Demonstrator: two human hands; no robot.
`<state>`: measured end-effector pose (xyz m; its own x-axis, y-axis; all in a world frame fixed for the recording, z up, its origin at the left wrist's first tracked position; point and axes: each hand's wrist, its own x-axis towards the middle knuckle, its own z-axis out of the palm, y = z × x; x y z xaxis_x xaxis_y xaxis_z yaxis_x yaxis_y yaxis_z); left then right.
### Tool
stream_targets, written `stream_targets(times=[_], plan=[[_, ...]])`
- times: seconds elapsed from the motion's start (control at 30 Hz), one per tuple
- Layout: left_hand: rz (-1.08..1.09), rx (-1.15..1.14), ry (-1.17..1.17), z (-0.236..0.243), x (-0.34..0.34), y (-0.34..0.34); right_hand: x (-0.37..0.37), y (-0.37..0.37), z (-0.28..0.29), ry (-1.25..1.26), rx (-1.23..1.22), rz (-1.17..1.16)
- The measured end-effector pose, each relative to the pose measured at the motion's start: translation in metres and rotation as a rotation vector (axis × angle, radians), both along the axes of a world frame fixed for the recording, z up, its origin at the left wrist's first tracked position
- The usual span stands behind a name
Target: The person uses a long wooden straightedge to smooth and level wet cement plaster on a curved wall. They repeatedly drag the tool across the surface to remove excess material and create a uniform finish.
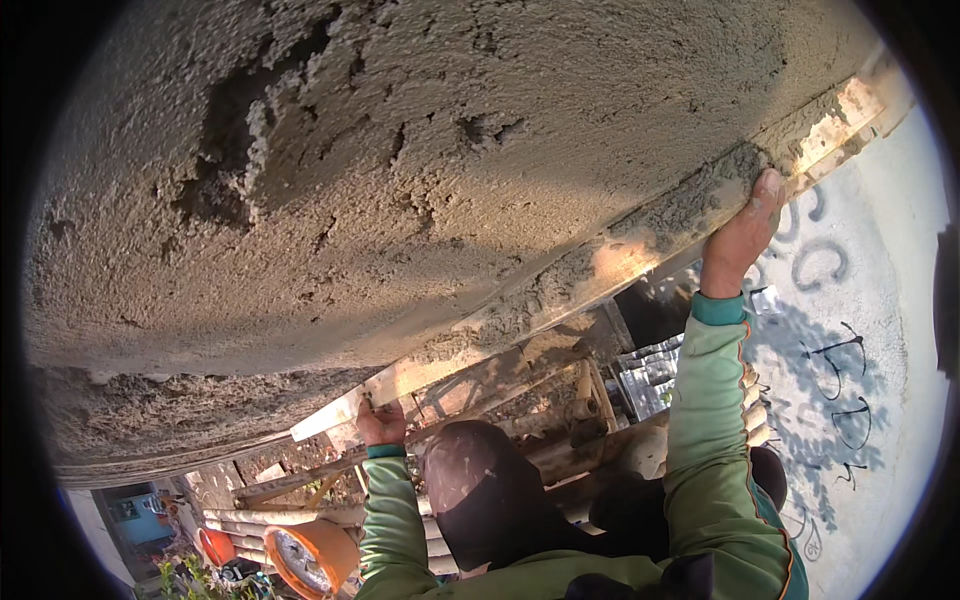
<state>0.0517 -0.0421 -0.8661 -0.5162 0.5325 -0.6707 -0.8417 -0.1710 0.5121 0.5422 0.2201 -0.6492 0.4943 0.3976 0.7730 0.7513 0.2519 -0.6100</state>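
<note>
A long straightedge board (625, 260) slants from lower left to upper right along the wet mortar surface (450, 170), its face smeared with lumps of grey mortar. Near its lower left end, my left hand (382, 424) grips the edge with the fingers curled round it. Farther up on the right, my right hand (744, 236) is closed on the same board, thumb over the mortar-covered face. The fingers behind the board are partly hidden. Rough pits and cracks mark the mortar, the deepest hollow at upper left.
Bamboo poles (300, 516) and timber lie below me. An orange bucket (345, 555) with grey contents stands at lower left, a smaller orange container (214, 546) behind it. A pale wall (900, 300) with dark scrawls rises at right. Under my arms shows a dark brown rounded shape (485, 490).
</note>
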Motion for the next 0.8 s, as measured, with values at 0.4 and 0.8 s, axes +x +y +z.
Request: stream_targets(times=[0.4, 0.8], plan=[[-0.172, 0.082, 0.058, 0.105, 0.049, 0.014, 0.054, 0.041, 0.117, 0.721, 0.114, 0.639], [-0.049, -0.033, 0.067, 0.012, -0.037, -0.020, -0.027, -0.006, 0.028, -0.575, -0.051, -0.221]])
